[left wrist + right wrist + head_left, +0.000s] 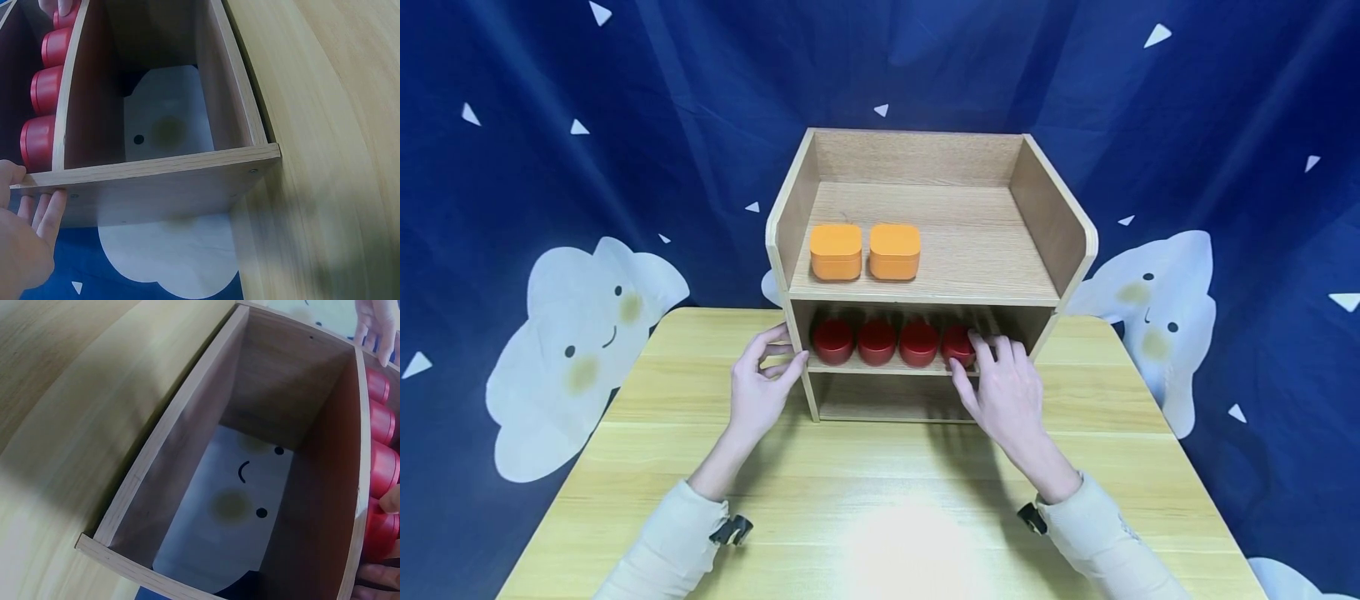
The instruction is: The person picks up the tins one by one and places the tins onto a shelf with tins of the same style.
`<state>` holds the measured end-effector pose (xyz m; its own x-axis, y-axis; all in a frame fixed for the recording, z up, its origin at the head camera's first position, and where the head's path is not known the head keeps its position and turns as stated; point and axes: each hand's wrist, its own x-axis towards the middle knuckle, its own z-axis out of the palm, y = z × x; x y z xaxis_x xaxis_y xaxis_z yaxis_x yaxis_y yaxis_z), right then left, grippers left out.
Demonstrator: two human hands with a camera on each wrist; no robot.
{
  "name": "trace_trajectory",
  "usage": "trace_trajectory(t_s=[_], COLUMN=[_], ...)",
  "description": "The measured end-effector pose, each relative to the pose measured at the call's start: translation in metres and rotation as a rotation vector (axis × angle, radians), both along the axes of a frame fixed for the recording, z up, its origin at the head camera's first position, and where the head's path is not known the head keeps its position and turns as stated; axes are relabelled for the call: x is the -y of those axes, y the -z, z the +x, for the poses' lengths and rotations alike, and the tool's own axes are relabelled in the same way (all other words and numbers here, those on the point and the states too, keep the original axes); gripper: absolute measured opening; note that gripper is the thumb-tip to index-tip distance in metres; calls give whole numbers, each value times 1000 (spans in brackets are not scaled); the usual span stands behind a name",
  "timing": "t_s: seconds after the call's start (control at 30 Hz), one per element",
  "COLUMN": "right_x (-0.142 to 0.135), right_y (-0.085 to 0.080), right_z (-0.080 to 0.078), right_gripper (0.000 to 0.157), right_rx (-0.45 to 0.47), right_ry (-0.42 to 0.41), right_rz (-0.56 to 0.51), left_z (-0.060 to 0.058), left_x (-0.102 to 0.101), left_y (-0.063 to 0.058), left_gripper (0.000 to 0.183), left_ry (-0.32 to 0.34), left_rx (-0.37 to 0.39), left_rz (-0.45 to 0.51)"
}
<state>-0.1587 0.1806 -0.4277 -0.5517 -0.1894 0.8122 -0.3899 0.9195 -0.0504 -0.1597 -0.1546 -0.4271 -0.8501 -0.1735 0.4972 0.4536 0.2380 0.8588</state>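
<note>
A small wooden shelf stands on the table, with several round red tins in a row on its middle level. My right hand grips the rightmost red tin, thumb at its front left and fingers round its right side. In the right wrist view, part of that hand shows at the lowest tin. With thumb and fingers on either side, my left hand holds the front edge of the shelf's left side panel. The leftmost tin is just right of its thumb.
Two orange square boxes, a left one and a right one, sit on the top level. The bottom compartment lies below the tins. The wooden table extends around the shelf, and a blue cloud-patterned curtain hangs behind.
</note>
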Motion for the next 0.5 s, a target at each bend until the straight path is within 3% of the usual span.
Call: trace_trajectory(t_s=[0.5], right_x=[-9], right_y=[-4], right_z=[13], right_gripper=[48], right_rx=[12], right_ry=[-65], right_rz=[-28], left_z=[9], left_x=[4], left_y=[1], left_gripper=[42], left_ry=[-7], left_rx=[5], left_rz=[-31])
